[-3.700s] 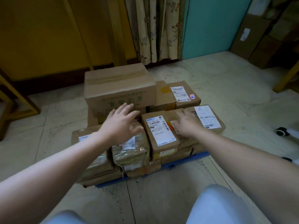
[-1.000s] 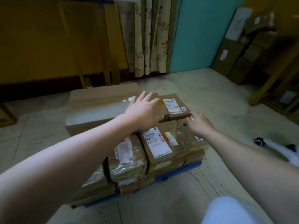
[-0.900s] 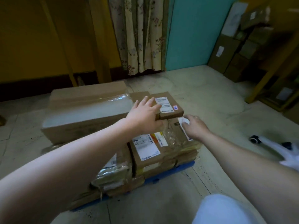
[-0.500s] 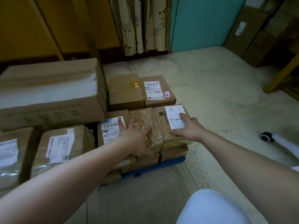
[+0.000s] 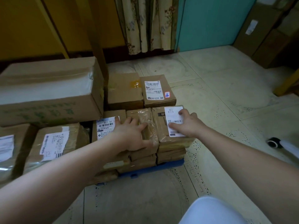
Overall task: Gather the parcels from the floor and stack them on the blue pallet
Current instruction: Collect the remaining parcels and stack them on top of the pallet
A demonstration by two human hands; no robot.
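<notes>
- The left hand (image 5: 131,136) lay spread on the tape-wrapped parcel (image 5: 143,122), fingers straight on its top and thumb at its front edge. It pressed rather than clasped.
- The right hand (image 5: 186,125) rested flat and unclenched on the white label of the corner parcel (image 5: 174,143), just beside it.
- Both parcels topped the front-right stack on the blue pallet (image 5: 168,164). More parcels sat behind them, and the large carton (image 5: 48,94) lay to the left.
- Risk: the corner parcel sat at the pallet's right edge on several layers, so a sideways push would probably slide it, or the layer beneath, onto the floor.
- Risk: the glossy tape looked slick, so a pressing palm could skid and knock the row out of line.
- Against a second earlier, the left hand had come off the rear parcels down to the front row. The right hand had stayed on the corner parcel, and the view had swung right.
</notes>
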